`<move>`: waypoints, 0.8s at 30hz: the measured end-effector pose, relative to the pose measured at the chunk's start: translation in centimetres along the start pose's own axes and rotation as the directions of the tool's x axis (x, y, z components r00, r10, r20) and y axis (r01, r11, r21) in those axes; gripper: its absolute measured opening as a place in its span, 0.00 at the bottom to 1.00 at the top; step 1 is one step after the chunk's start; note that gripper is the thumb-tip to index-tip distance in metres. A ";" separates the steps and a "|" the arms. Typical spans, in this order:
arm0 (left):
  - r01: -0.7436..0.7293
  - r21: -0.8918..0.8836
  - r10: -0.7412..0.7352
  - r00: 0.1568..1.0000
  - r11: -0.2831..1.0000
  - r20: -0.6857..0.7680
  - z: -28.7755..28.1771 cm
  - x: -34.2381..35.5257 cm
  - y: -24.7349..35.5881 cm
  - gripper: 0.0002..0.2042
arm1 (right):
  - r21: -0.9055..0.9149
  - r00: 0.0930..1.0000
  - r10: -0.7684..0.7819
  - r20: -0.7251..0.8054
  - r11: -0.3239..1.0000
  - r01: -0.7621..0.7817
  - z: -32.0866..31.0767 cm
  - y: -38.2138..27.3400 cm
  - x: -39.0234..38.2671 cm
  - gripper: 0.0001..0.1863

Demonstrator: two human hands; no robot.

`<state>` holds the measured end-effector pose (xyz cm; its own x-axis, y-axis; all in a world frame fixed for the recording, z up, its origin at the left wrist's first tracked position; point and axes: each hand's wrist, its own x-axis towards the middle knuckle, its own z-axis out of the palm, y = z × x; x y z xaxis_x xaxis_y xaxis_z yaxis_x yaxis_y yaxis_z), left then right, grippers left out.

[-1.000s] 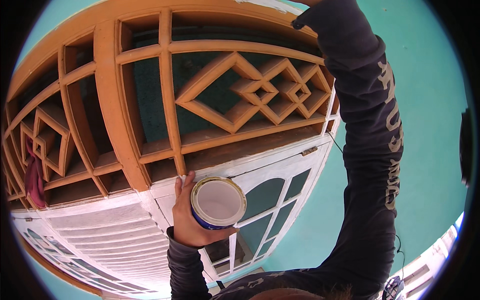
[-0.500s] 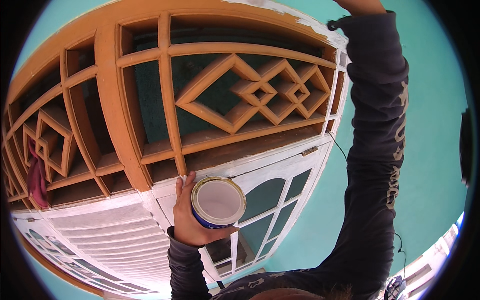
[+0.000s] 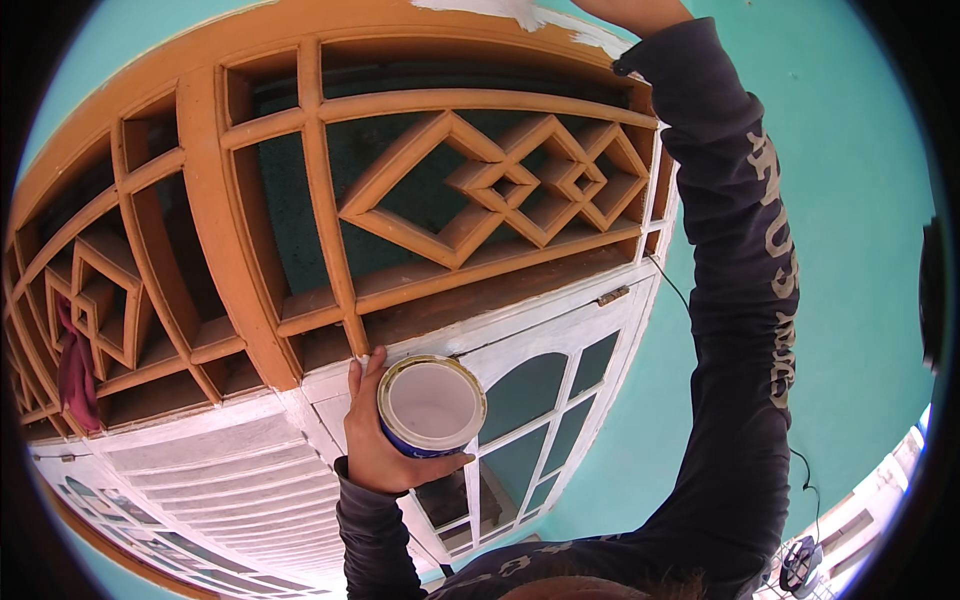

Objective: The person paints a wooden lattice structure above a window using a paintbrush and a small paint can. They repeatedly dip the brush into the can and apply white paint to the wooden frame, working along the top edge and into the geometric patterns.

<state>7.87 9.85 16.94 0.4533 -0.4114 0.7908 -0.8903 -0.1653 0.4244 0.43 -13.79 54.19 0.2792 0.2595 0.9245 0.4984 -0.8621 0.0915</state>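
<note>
My left hand (image 3: 374,445) is closed around a small round paint can (image 3: 400,440) with a blue outside. It is held upright with its mouth facing me, and the inside is whitish with a stained rim. My right arm reaches up to the top edge of the view. Only the wrist and part of my right hand (image 3: 640,12) show; its fingers are cut off, so what they hold is hidden. Near that hand, white paint (image 3: 490,8) covers part of the orange top beam (image 3: 400,22) of the wooden frame.
Orange latticework with diamond shapes (image 3: 450,190) fills the frame over white shutters (image 3: 220,480) and a white glazed panel (image 3: 530,400). A maroon cloth (image 3: 77,370) hangs from the lattice at left. The turquoise wall (image 3: 850,250) lies at right, with a thin cable (image 3: 672,282) and a fan (image 3: 800,565) below.
My right hand and forearm have shifted left along the top beam. White paint shows farther left on it now. The left hand still holds the can in nearly the same place.
</note>
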 end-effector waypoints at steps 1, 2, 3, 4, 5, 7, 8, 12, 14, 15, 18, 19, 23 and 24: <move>-0.046 -0.073 0.048 0.998 0.996 0.028 1.6 0.8 0.2 0.53 | -0.114 1.000 0.006 0.010 0.994 -0.004 -1.8 -0.5 -0.5 0.10; -0.033 -0.046 0.034 0.999 0.998 0.023 1.1 0.5 0.1 0.53 | -0.111 1.000 -0.024 -0.001 0.994 0.023 -1.0 -0.4 -0.4 0.10; -0.019 -0.022 0.020 1.000 1.000 0.018 0.6 0.3 0.1 0.53 | -0.111 0.999 -0.051 -0.012 0.993 0.049 -0.3 -0.3 -0.3 0.10; -0.006 0.000 0.006 1.000 1.000 0.014 0.2 0.1 0.0 0.53 | -0.087 0.998 -0.063 -0.029 0.994 0.060 0.4 -0.2 -0.3 0.10; 0.000 0.023 0.000 1.000 1.000 0.007 -0.1 -0.1 -0.2 0.53 | -0.063 0.996 -0.074 -0.046 0.995 0.071 1.2 -0.1 -0.2 0.10; -0.016 0.023 0.016 1.000 1.000 0.004 -0.1 -0.2 -0.3 0.53 | -0.065 0.994 -0.096 -0.049 0.994 0.093 1.3 -0.5 0.0 0.11; -0.024 0.025 0.024 1.000 0.999 0.011 0.0 -0.1 -0.3 0.53 | -0.068 0.994 -0.106 -0.040 0.992 0.103 1.2 -0.5 0.0 0.11; -0.041 0.021 0.040 0.999 0.999 0.021 0.3 0.1 -0.2 0.54 | -0.107 0.990 -0.144 -0.001 0.984 0.144 1.0 -0.8 0.0 0.11; -0.026 -0.008 0.026 1.000 1.000 0.018 0.4 0.1 -0.1 0.55 | -0.099 0.990 -0.142 0.008 0.985 0.142 1.0 -1.0 0.0 0.11; -0.010 -0.030 0.010 1.000 0.999 0.018 0.4 0.1 -0.1 0.55 | -0.093 0.990 -0.141 0.012 0.985 0.142 1.1 -1.0 -0.1 0.11; -0.005 -0.016 0.006 1.000 1.000 0.016 0.1 -0.1 -0.4 0.56 | -0.043 0.987 -0.152 0.046 0.987 0.154 1.3 -1.0 0.1 0.11; -0.010 0.003 0.010 1.000 1.000 0.016 -0.1 -0.3 -0.5 0.56 | -0.038 0.985 -0.165 0.050 0.985 0.167 1.5 -1.0 0.2 0.11; 0.096 -0.151 -0.098 0.995 0.984 -0.001 0.4 -0.1 0.3 0.51 | -0.069 0.979 -0.193 0.063 0.978 0.197 0.6 -1.1 -0.1 0.11; 0.071 -0.167 -0.067 0.997 0.983 0.032 1.2 0.4 0.4 0.51 | -0.113 0.980 -0.184 0.077 0.975 0.192 -0.4 -1.2 -0.5 0.11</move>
<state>7.59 8.57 16.88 0.5099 -0.4283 0.7460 -0.8359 -0.0419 0.5473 -0.64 -13.10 53.83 0.2456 0.4463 0.8605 0.4471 -0.8398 0.3079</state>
